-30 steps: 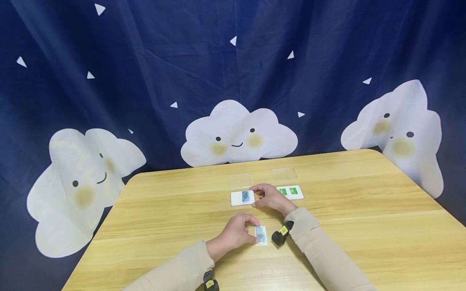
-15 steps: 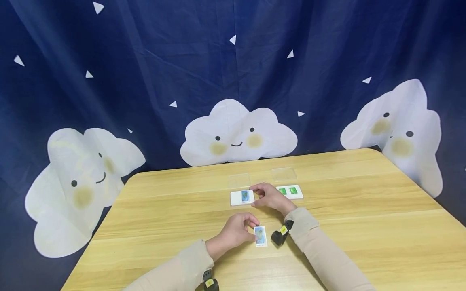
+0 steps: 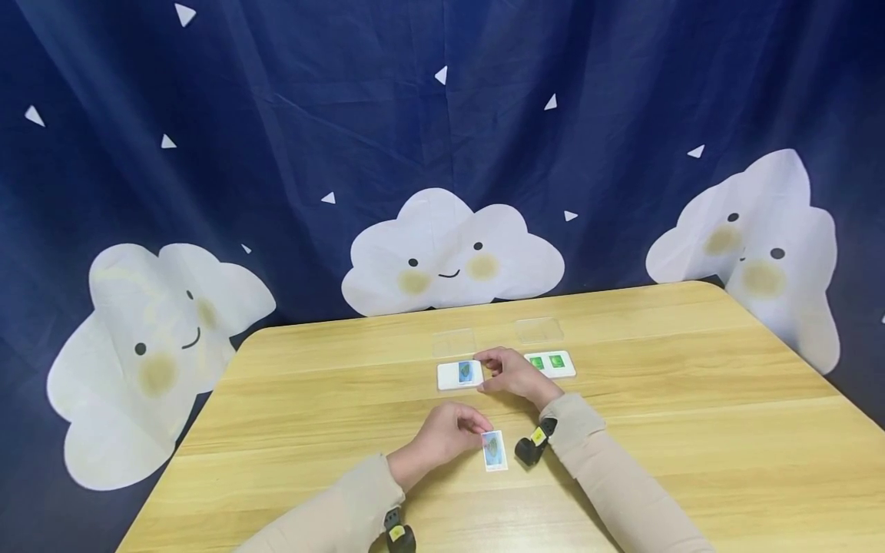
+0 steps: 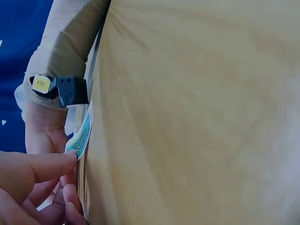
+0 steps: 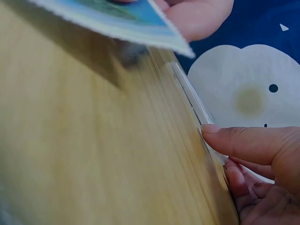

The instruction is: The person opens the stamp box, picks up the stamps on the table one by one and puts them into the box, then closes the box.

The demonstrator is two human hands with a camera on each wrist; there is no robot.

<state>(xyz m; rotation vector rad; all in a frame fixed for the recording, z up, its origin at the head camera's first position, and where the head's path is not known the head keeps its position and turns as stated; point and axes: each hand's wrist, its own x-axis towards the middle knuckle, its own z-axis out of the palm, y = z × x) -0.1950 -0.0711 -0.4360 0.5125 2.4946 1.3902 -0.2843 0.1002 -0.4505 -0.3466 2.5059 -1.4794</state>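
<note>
My left hand pinches a blue postage stamp by its left side between thumb and fingers. In the right wrist view this stamp shows a toothed white edge and stands off the table, with a shadow below. Further back, my right hand holds the right end of a flat white case. A similar blue stamp lies on the right half of that case, and its left half is plain white. The right wrist view has the right thumb on the case's edge.
Right of my right hand lies another white case with two green stamps, partly covered by the hand. Behind the cases are two clear plastic lids. A dark blue cloud-print curtain hangs behind the wooden table.
The left thumb has slid from the stamp's lower part up to its left side, and the stamp has shifted slightly towards me. My right hand and the white case stay where they were.
</note>
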